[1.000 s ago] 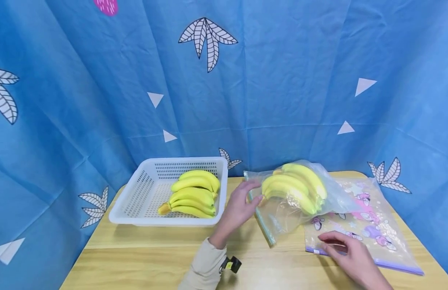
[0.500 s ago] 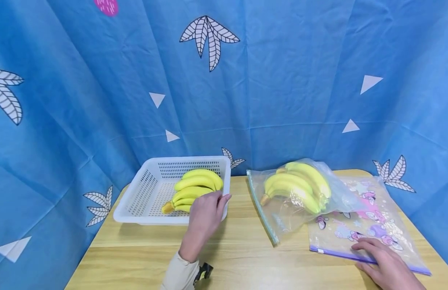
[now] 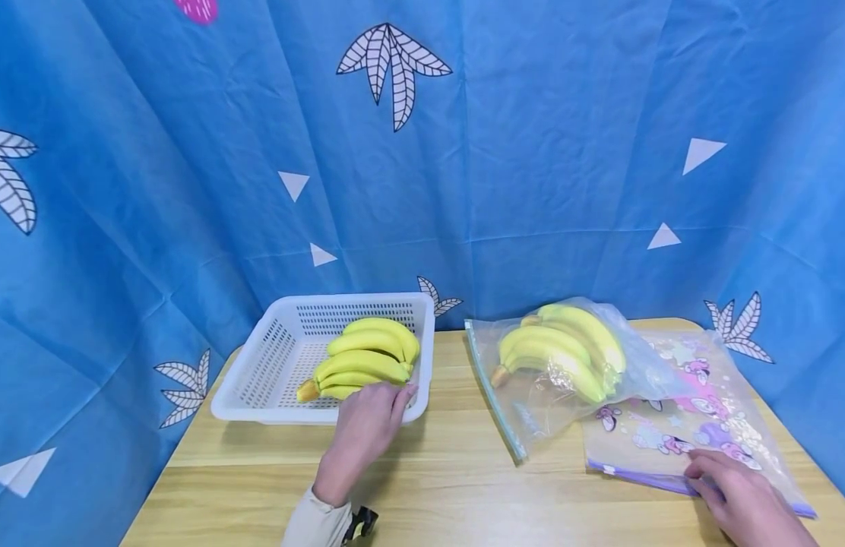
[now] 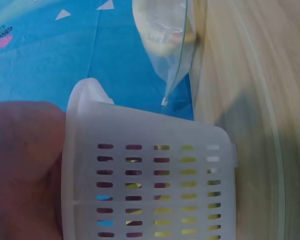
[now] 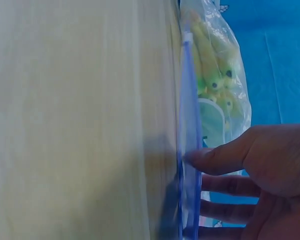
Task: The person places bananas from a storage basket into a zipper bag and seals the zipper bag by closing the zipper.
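My left hand (image 3: 369, 425) reaches over the near rim of a white slotted plastic basket (image 3: 258, 357), its fingers curled on the front bunch of bananas (image 3: 361, 366); the fingertips are hidden. A second bunch of bananas (image 3: 378, 338) lies behind it. Through the slots of the basket (image 4: 155, 120) in the left wrist view, yellow and parts of my fingers show. My right hand (image 3: 744, 494) pinches the purple zip edge of a printed clear zip bag (image 3: 696, 410), thumb on one side and fingers on the other. That edge (image 5: 191, 100) stands slightly raised in the right wrist view.
Between the basket and the printed bag lies a clear zip bag (image 3: 525, 425) with bananas (image 3: 559, 353) inside, its green-edged mouth facing left. It overlaps the printed bag. A blue patterned curtain (image 3: 566, 152) hangs behind the wooden table (image 3: 463, 494).
My left hand has moved left from the bagged bananas into the basket, and the front bunch has shifted slightly. My right hand has moved right and taken hold of the printed bag's zip edge.
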